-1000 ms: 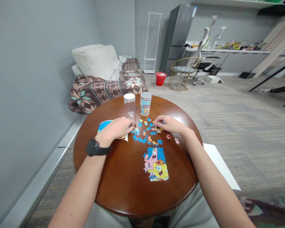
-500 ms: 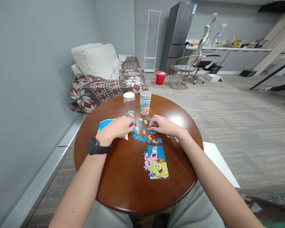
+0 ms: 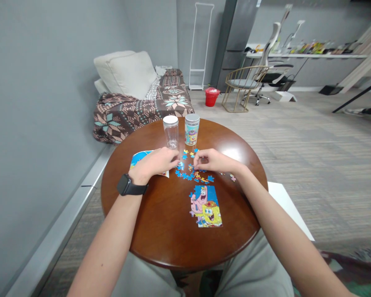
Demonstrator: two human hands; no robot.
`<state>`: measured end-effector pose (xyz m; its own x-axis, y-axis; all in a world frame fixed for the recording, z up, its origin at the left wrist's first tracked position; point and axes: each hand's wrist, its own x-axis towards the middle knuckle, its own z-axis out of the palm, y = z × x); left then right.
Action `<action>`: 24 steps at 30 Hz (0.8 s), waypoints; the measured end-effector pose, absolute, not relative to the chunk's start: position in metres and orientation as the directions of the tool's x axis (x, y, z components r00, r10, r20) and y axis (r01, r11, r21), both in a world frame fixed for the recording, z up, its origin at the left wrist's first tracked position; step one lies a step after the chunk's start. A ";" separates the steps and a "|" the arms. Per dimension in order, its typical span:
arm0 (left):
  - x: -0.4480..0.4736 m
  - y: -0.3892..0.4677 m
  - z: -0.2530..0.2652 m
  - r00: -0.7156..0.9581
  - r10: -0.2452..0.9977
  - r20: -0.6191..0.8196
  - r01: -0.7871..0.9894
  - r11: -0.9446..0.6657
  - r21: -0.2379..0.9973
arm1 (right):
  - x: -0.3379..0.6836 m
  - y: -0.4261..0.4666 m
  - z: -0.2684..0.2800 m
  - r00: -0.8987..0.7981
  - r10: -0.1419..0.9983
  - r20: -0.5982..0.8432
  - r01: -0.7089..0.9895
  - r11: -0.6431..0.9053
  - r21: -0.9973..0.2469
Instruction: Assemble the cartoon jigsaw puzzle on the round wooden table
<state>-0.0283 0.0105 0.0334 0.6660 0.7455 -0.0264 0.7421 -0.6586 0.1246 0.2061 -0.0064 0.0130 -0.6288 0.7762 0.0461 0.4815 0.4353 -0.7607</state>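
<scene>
Loose jigsaw pieces [image 3: 184, 175], mostly blue, lie scattered mid-table between my two hands. My left hand [image 3: 163, 160], a black watch on its wrist, is closed at the left of the pieces and partly covers a printed picture sheet [image 3: 139, 157]. Thumb and fingers of my right hand [image 3: 208, 160] are pinched together low over the pieces. Whatever either hand grips is hidden at the fingertips. Nearer to me lies a partly joined cartoon puzzle [image 3: 206, 206], with a pink and a yellow figure and an uneven left edge.
A clear jar [image 3: 172, 134] and a printed jar [image 3: 191, 130], both lidded, stand behind the pieces on the round wooden table [image 3: 173, 235]. Beyond are a blanket-covered couch [image 3: 142, 109], a red bin [image 3: 211, 97] and chairs. A white board [image 3: 286, 210] is at the right.
The camera view has shifted slightly, so the table appears a little higher and further right. My right fingers have shifted slightly over the pieces; my left hand stays nearly in place.
</scene>
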 end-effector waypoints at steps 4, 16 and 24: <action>-0.028 0.011 0.034 0.664 0.746 -0.039 0.743 -0.654 0.141 | 0.197 -0.016 0.019 -0.798 0.602 -0.006 0.323 0.419 -0.848; -0.020 0.001 0.041 0.689 0.723 -0.045 0.719 -0.675 0.163 | 0.189 -0.024 0.020 -0.811 0.562 -0.164 0.402 0.331 -0.854; -0.014 -0.008 0.044 0.732 0.670 -0.124 0.676 -0.695 0.245 | 0.188 -0.022 0.020 -0.816 0.561 -0.139 0.394 0.365 -0.843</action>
